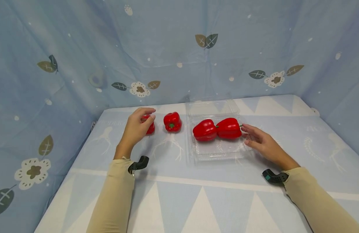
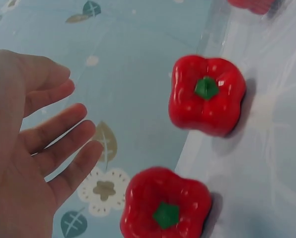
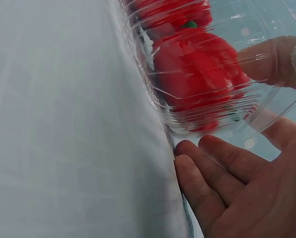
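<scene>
At the centre-left of the head frame, the left hand [image 1: 136,128] is held beside the leftmost pepper [image 1: 151,130], which is partly hidden by it. Its grip is seen apart, with nothing held, and in the left wrist frame bare space is shown between the fingers and the red peppers. A second pepper [image 1: 170,120] is set upright on the patterned surface [image 1: 173,194], near the frame's centre.

Right of centre, two more — the left boxed pepper [image 1: 204,130] and the right boxed pepper [image 1: 228,128] — are laid on their sides in a clear plastic box [image 1: 217,156], its lid [image 1: 210,107] opened toward the back. At the box's right side the right hand [image 1: 265,144] is placed near a green stem. Its grip is apart, thumb and fingers spread; whether the plastic is touched cannot be told. A blue curtain [image 1: 167,38] is hung across the upper frame.
</scene>
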`<state>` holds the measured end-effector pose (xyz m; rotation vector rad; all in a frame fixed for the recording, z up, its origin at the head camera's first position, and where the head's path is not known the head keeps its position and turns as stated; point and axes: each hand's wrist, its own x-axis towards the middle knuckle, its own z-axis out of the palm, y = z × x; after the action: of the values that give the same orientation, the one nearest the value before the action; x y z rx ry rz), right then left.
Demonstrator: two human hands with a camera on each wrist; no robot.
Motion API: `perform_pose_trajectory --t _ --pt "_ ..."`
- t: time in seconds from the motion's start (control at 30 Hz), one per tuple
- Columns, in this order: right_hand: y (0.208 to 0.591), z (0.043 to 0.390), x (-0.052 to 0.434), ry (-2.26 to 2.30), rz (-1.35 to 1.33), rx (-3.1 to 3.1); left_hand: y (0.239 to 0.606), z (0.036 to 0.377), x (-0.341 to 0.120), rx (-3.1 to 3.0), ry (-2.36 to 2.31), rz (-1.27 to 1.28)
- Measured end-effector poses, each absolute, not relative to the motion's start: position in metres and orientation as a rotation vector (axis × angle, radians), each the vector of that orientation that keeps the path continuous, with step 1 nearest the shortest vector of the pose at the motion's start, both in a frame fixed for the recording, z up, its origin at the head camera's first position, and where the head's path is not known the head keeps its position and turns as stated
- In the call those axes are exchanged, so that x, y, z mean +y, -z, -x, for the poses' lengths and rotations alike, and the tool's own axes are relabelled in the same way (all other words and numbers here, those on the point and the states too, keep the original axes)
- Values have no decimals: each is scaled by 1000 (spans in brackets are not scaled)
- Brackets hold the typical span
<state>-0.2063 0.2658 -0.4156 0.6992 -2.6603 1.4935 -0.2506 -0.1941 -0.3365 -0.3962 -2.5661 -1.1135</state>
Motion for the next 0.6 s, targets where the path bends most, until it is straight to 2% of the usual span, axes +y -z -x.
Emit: perform_pose_trajectory --t 0.6 --pt "418 207 266 -1526 -675 -2674 361 266 -221 -2665 1069 73"
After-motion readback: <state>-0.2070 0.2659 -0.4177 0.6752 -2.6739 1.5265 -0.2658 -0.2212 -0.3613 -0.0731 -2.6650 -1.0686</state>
